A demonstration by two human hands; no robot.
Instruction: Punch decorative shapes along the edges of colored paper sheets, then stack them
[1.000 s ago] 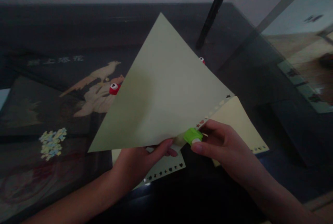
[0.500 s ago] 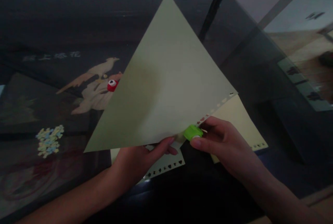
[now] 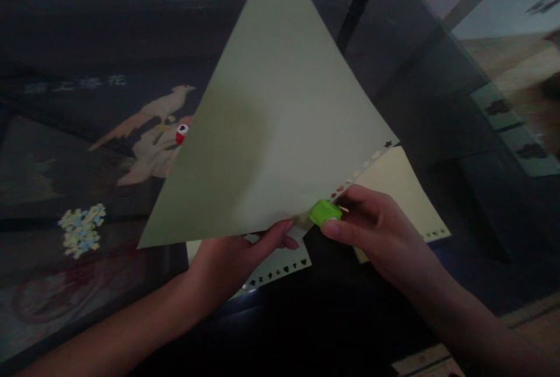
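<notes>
The person's left hand [image 3: 234, 263] grips the near edge of a pale green sheet of paper [image 3: 280, 126], fingers curled under it and the thumb on top, holding it raised and tilted above a dark glass-topped table [image 3: 65, 32]. The right hand [image 3: 376, 237] pinches a small green paper punch [image 3: 324, 212] between thumb and forefinger; the punch sits on the sheet's near right edge, at the end of a row of small punched shapes [image 3: 363, 167] running along that edge toward the far right.

Under the raised sheet, a yellow sheet [image 3: 402, 190] lies flat on the table to the right, and another pale sheet [image 3: 280, 266] lies near the left hand; both show punched edges. A red punch [image 3: 181, 133] stands on the table at left, partly hidden by the green sheet. A small heap of paper cut-outs [image 3: 81, 230] lies well to the left. A dark pole [image 3: 361, 3] rises at the far side.
</notes>
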